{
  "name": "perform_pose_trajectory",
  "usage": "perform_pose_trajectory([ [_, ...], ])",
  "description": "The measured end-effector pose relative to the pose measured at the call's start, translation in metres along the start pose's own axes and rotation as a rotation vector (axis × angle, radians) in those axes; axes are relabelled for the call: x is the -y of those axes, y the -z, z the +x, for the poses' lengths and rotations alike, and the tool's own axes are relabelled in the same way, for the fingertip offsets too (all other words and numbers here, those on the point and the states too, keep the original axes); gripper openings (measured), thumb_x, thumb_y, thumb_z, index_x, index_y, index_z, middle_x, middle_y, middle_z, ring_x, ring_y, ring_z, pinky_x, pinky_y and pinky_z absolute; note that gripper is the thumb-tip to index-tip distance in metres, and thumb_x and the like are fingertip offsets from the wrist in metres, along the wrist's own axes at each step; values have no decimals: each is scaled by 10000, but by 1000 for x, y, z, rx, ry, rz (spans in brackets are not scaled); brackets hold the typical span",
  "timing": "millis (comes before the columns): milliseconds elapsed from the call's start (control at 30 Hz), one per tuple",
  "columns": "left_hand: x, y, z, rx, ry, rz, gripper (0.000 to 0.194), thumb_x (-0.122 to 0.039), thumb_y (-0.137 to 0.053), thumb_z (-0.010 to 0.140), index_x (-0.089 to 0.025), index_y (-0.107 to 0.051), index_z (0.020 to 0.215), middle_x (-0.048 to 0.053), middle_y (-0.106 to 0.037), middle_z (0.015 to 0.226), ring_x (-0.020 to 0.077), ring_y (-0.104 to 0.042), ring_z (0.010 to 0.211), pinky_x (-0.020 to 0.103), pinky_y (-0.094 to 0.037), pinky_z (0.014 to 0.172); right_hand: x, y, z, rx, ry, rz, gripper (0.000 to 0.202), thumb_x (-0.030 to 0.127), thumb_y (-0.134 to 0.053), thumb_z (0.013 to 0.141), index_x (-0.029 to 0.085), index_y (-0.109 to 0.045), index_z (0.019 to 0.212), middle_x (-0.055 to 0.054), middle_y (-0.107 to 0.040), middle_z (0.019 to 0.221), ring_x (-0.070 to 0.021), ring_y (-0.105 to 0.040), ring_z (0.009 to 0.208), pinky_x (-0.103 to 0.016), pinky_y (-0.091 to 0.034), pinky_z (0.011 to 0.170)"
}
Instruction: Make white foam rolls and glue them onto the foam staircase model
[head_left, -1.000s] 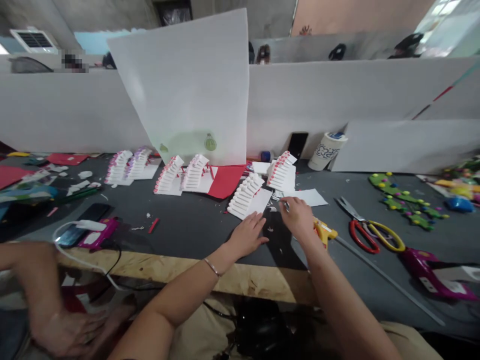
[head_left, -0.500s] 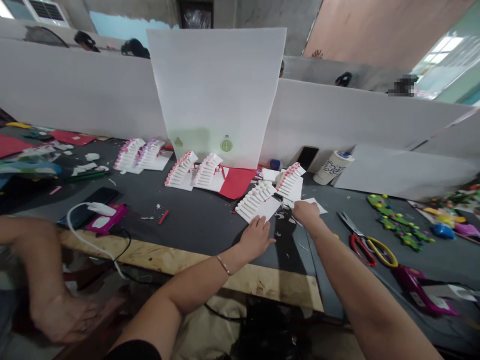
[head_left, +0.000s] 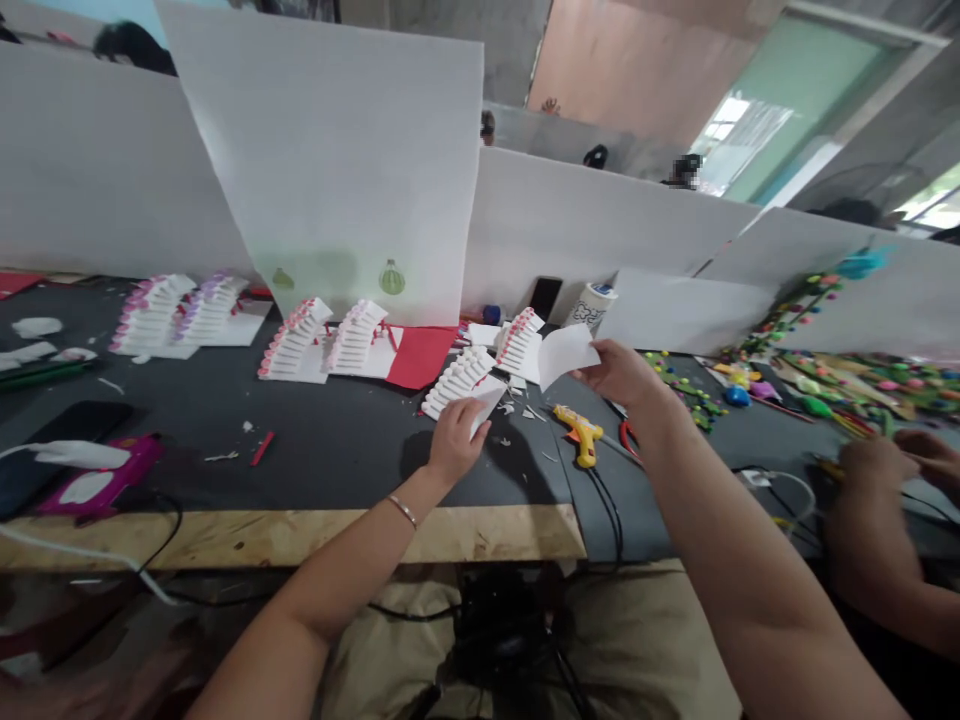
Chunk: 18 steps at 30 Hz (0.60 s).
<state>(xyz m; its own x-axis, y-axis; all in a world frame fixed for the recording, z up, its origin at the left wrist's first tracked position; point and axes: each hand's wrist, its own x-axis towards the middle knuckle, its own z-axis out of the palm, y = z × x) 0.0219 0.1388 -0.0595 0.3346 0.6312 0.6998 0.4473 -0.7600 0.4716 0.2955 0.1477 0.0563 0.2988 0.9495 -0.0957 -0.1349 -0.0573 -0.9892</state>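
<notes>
My left hand is closed on the near edge of a white card with a fanned row of white-tipped sticks that look like cotton swabs. My right hand pinches a loose piece of white paper and holds it tilted above the table. Just behind the paper stands a similar fan with red tips. Two more red- and pink-tipped fans lie to the left, partly beside a red sheet. Small white paper scraps lie between my hands.
A yellow glue gun with its cord lies right of my left hand. Scissors are partly hidden under my right forearm. A phone and a patterned cup stand at the back. Another person's hands work at the far right.
My right hand has lifted the white paper off the table. My left hand now grips the white-tipped card, where before it lay on its edge. The view has turned right, showing the glue gun.
</notes>
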Motion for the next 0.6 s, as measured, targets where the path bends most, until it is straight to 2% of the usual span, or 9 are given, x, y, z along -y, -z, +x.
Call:
perform_pose_trajectory([
  [67, -4, 2, -3, -32, -94, -76, 350, -289, -448, 931, -156, -524, 1246, 154, -600, 1218, 235, -527, 1192, 430, -422, 1004, -5, -1, -24, 0, -26, 87, 76, 200, -544, 742, 189, -593, 799, -9, -653, 687, -150, -618, 605, -264, -538, 510],
  [100, -8, 1, -8, 56, -194, -115, 384, -312, -448, 931, -165, -498, 1283, 152, -579, 1268, 233, -494, 1243, 435, -397, 1042, -9, 0, -36, -13, -37, 142, 80, 197, -542, 722, 198, -582, 791, -1, -650, 672, -147, -617, 599, -257, -540, 505],
  [200, -23, -8, -29, 563, -559, -168, 524, -470, -466, 909, -185, -462, 1349, 118, -547, 1362, 223, -413, 1340, 395, -322, 1113, -18, 13, -74, -52, -43, 344, 93, 194, -544, 700, 212, -563, 789, 14, -649, 648, -141, -626, 600, -248, -561, 526],
  [267, -29, -20, -35, 792, -627, -102, 615, -527, -453, 900, -159, -427, 1392, 115, -491, 1428, 224, -357, 1383, 380, -269, 1139, -23, 27, -94, -71, -71, 421, 105, 184, -547, 705, 212, -567, 804, 20, -650, 630, -129, -617, 560, -222, -549, 484],
  [300, -30, -26, -32, 839, -611, -53, 615, -511, -444, 909, -138, -422, 1398, 126, -469, 1444, 230, -346, 1390, 393, -251, 1145, -25, 35, -103, -77, -90, 423, 104, 179, -548, 713, 210, -572, 810, 23, -648, 619, -119, -601, 522, -202, -527, 442],
  [367, -31, -37, -14, 807, -498, 40, 557, -447, -498, 898, -109, -492, 1341, 155, -488, 1422, 272, -363, 1378, 455, -232, 1147, -28, 46, -116, -85, -117, 407, 80, 181, -568, 739, 205, -582, 814, 30, -634, 592, -97, -553, 449, -169, -468, 369],
  [433, -32, -43, 15, 652, -294, 94, 426, -336, -553, 878, -95, -591, 1227, 184, -556, 1346, 293, -447, 1316, 479, -270, 1123, -30, 51, -126, -76, -90, 343, 66, 219, -620, 764, 206, -592, 822, 39, -613, 583, -83, -523, 429, -161, -449, 366],
  [500, -37, -42, 42, 441, -124, -4, 282, -244, -521, 894, -145, -656, 1122, 125, -680, 1162, 237, -588, 1153, 414, -351, 1080, -33, 49, -134, -23, -47, 241, 148, 286, -695, 754, 210, -604, 843, 50, -591, 598, -73, -513, 449, -162, -451, 397],
  [600, -53, -28, 59, 251, 163, -227, 368, -342, -355, 975, -172, -637, 1141, 105, -700, 1089, 204, -636, 1036, 366, -459, 951, -42, 38, -142, 128, -37, 12, 273, 403, -741, 714, 202, -622, 855, 38, -579, 638, -80, -519, 493, -183, -445, 435],
])
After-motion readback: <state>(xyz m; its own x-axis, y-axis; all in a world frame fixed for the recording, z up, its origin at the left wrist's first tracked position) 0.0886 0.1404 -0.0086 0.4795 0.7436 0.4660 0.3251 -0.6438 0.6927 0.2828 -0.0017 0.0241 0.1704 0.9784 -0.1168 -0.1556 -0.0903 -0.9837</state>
